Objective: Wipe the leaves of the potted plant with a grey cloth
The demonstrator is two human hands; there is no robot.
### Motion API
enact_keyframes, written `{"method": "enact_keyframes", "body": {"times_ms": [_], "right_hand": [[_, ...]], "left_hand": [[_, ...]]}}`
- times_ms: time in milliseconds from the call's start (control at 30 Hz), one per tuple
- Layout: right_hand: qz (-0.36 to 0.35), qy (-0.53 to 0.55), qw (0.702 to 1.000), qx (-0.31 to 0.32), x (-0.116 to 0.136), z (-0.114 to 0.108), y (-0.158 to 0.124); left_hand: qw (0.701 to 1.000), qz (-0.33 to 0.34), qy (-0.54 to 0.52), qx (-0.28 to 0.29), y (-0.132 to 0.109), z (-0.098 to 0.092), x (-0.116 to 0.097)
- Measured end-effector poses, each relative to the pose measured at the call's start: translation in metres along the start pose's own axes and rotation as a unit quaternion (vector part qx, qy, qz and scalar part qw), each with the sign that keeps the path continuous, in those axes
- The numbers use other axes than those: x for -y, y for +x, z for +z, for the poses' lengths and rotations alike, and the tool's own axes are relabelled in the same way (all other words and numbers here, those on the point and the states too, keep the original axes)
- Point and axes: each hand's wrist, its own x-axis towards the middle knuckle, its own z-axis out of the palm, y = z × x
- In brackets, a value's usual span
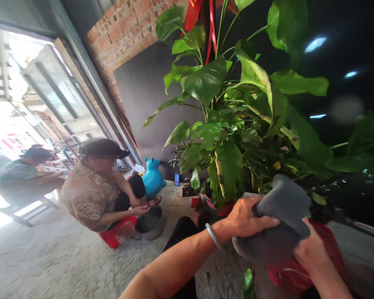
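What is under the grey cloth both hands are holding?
Under the soft grey cloth, held by left hand and right hand, a red plastic pot shows. The cloth covers the pot's near rim.

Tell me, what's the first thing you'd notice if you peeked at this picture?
A big leafy green plant fills the middle and right, rising above a red pot. Right in front of it, the left hand and right hand both grip a grey cloth. At the left, a person crouches on the floor over a metal bowl, near a blue toy animal.
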Motion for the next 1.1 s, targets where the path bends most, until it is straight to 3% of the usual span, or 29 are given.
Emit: {"method": "enact_keyframes", "body": {"times_ms": [67,133,200,267,333,400,467,533,600,667,733,767,800,867,967,1033,1100], "right_hand": [[0.049,0.035,0.998,-0.019,0.002,0.001,0.000],[0.082,0.071,0.993,-0.043,0.005,0.002,-0.002],[0.092,0.088,0.991,-0.037,0.009,0.001,-0.003],[0.094,0.079,0.992,-0.019,0.011,0.000,-0.005],[0.097,0.070,0.993,-0.025,0.011,0.000,-0.004],[0.096,0.064,0.992,-0.044,0.009,0.001,-0.001],[0.087,0.061,0.993,-0.053,0.005,0.001,0.003],[0.083,0.067,0.993,-0.048,0.002,0.001,0.007],[0.092,0.077,0.992,-0.032,0.002,0.002,0.007],[0.105,0.072,0.991,-0.035,0.004,0.004,0.003],[0.108,0.065,0.990,-0.062,0.008,0.007,-0.004],[0.110,0.063,0.989,-0.078,0.011,0.008,-0.007],[0.113,0.063,0.987,-0.091,0.012,0.008,-0.009],[0.112,0.068,0.985,-0.113,0.015,0.010,-0.012],[0.084,0.072,0.986,-0.123,0.015,0.013,-0.011],[0.086,0.076,0.986,-0.120,0.014,0.014,-0.008],[0.113,0.077,0.983,-0.122,0.013,0.015,-0.006]], "left_hand": [[0.994,-0.005,0.100,0.032,-0.001,0.016,0.024],[0.963,-0.005,0.211,0.168,-0.019,0.024,0.053],[0.916,-0.015,0.247,0.315,-0.046,0.018,0.073],[0.910,-0.053,0.197,0.361,-0.064,0.001,0.072],[0.946,-0.074,0.099,0.298,-0.064,-0.019,0.052],[0.983,-0.058,0.022,0.174,-0.045,-0.031,0.026],[0.997,-0.059,0.008,0.043,-0.017,-0.030,0.010],[0.996,-0.083,0.030,-0.031,0.003,-0.017,0.013],[0.991,-0.092,0.095,-0.015,0.003,0.000,0.031],[0.979,-0.076,0.171,0.075,-0.018,0.010,0.055],[0.967,-0.074,0.192,0.152,-0.047,0.007,0.074],[0.967,-0.071,0.193,0.152,-0.060,0.000,0.079],[0.970,-0.065,0.192,0.132,-0.069,-0.009,0.081],[0.979,-0.035,0.199,0.037,-0.072,-0.033,0.080],[0.970,-0.008,0.204,-0.133,-0.041,-0.066,0.080],[0.959,-0.061,0.190,-0.202,-0.017,-0.077,0.090],[0.948,-0.155,0.173,-0.218,-0.008,-0.074,0.109]]}}
